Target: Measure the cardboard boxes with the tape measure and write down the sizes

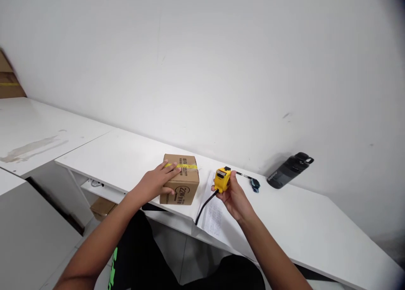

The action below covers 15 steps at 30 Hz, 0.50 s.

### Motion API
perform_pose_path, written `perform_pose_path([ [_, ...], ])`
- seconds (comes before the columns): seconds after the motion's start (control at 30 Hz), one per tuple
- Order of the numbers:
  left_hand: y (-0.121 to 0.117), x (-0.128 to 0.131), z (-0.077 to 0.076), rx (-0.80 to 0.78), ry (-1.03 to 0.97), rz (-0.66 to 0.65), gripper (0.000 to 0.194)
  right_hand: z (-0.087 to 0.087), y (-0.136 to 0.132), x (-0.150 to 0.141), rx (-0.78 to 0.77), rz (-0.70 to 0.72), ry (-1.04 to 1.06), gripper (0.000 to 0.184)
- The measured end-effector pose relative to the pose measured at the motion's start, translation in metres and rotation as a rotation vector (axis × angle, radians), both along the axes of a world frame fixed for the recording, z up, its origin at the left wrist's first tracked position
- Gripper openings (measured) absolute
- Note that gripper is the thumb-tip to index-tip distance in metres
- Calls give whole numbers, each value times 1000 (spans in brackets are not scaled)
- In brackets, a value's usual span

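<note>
A small brown cardboard box (180,193) with dark print and a yellow strip across its top sits on the white table. My left hand (158,179) holds it at its left side, fingers spread over the top and thumb on the front face. Just right of the box, my right hand (233,197) grips a yellow tape measure (222,179) above the table. A black strap (204,208) hangs from the tape measure. Beneath it lie printed paper sheets (213,222), partly covered by my right hand and forearm.
A dark bottle (286,172) leans near the wall at the right. Left of it are a black pen (243,174) and a small dark-blue item (254,184). Another box (103,208) rests on the lower shelf, and a larger carton (11,81) stands far left.
</note>
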<state>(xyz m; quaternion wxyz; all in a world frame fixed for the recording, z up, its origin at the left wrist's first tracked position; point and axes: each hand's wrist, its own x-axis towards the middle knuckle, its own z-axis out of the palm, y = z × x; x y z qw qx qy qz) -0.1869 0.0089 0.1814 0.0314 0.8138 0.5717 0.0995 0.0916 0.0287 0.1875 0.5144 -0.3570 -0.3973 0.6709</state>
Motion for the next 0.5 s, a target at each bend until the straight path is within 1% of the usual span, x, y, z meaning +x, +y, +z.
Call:
perform_pose_path([
  [0.07,-16,-3,0,4,-23,-68,76,6,2,-1,66,-13,-27,53],
  [0.13,-29,-2,3,65,-90,-101,81,12,2,-4,157,-4,-78,49],
  [0.2,-38,2,12,157,-228,-65,79,18,1,-9,259,3,-147,46],
  [0.27,-40,9,24,203,-443,32,63,23,-2,-17,363,-41,-231,49],
  [0.3,-40,12,30,192,-569,74,55,25,-3,-22,419,-69,-277,52],
  [0.37,-35,20,43,105,-811,108,52,29,-6,-32,564,-124,-364,58],
  [0.43,-28,28,53,-33,-978,53,53,33,-7,-42,743,-156,-466,59],
  [0.5,-22,34,59,-164,-1066,-13,51,37,-9,-50,910,-191,-579,59],
])
